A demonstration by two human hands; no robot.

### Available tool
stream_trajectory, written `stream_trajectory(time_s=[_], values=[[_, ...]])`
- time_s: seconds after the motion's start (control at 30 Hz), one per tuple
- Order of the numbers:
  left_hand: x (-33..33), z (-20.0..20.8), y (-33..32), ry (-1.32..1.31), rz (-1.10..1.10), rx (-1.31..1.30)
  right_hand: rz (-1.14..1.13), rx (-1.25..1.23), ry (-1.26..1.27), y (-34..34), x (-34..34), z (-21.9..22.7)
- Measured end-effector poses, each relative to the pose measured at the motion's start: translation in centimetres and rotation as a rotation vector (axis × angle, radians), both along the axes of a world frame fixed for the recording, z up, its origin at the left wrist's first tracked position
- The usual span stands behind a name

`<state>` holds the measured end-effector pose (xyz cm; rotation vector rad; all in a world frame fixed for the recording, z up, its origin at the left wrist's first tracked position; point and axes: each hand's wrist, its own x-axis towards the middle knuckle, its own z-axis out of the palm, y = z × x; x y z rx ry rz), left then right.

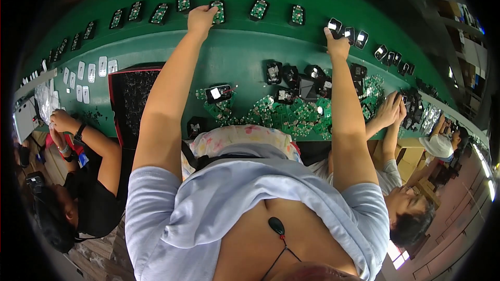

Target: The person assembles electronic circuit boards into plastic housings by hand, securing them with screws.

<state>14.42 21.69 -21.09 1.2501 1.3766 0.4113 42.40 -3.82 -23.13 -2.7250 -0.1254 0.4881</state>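
Grasping a board-filled case [220,14] with the left hand [201,20], right hand [337,45] clasping a black case [335,24], 2 neighbouring cases [361,39] crowding its right, loose boards [291,118] bodyward.

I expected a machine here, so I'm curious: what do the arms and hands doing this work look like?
They are a person's. Both the left hand and right hand are ungloved, with no watch or bracelet visible. Short, loose, pale blue-grey sleeves end above the elbows, leaving the forearms uncovered. I see no cables or markings on them.
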Motion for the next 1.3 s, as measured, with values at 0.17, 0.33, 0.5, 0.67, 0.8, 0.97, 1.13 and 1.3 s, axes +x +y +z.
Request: stream_trajectory(time_s=[0.17,0.33,0.5,0.67,0.8,0.97,1.13,1.3], values=[[2.0,2.4,-2.2,0.592,-0.223,0.711,0.033,0.154,-0.260,1.0,-0.7,-1.3],[-1.1,6.6,-8.4,-0.044,-0.394,0.915,0.368,0.662,-0.120,1.6,-7.7,3.5],[-5.1,8.5,-16.1,-0.258,-0.627,0.296,1.041,0.681,0.089,-1.7,-19.6,11.4],[-9.4,8.3,-17.5,-0.100,-0.418,-0.196,1.098,0.517,-0.052,-5.0,-22.9,10.3],[-12.4,8.8,-17.9,-0.322,-0.166,-0.354,1.443,-0.156,-0.487,-7.5,-23.8,6.9],[-13.7,10.1,-18.6,-0.367,-0.171,-0.302,1.474,-0.051,-0.559,-8.4,-23.1,5.2],[-14.8,10.9,-18.6,-0.489,-0.175,-0.530,1.280,0.293,-0.564,-7.5,-23.5,7.6],[-15.0,13.9,-18.5,-0.681,-0.262,-0.841,0.848,1.019,0.170,-6.5,-25.4,13.6]])
